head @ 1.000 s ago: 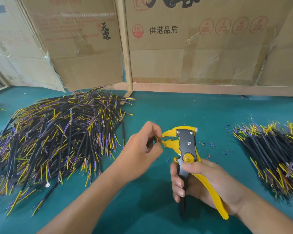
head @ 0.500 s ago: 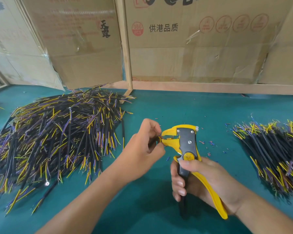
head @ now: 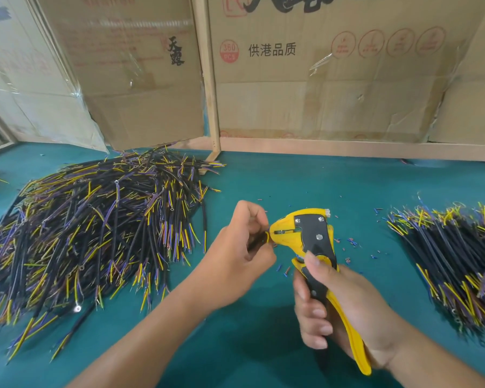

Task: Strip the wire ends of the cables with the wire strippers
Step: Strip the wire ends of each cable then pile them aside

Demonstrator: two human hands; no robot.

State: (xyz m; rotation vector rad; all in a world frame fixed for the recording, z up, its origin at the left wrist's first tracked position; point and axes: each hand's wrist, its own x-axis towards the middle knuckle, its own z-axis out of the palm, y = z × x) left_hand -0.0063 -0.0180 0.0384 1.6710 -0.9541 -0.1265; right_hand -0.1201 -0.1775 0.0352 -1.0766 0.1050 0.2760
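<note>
Black-sheathed and thin, the cable (head: 256, 242) is sitting near the middle of the bench, its yellow wire end reaching into the nose of the wire strippers (head: 305, 236). Most of it is hidden inside the left hand (head: 235, 253), whose curled fingers and thumb are pinching it just beside the tool's nose. It looks light and limp, so holding it that close to the end is probably what is keeping the soft wire from buckling; the smooth sheath may slip if the pinch loosens, and the fine core would likely break under a hard tug. The right hand (head: 345, 312) is wrapping round the yellow and black handles, fingers curled over the front handle and thumb resting by the pivot; the tool looks rigid and easy to hold, and the handles seem the sensible place for squeezing. Whether the jaws are already biting the insulation cannot be told. Around the tool, small coloured scraps of insulation (head: 350, 243) are lying on the green bench (head: 263, 354). Toward the left edge a big heap of cables (head: 90, 233) is sprawling, and toward the right edge a second pile (head: 459, 253) is lying. Along the back edge, cardboard boxes (head: 319, 88) are standing behind a wooden frame (head: 207, 79).
</note>
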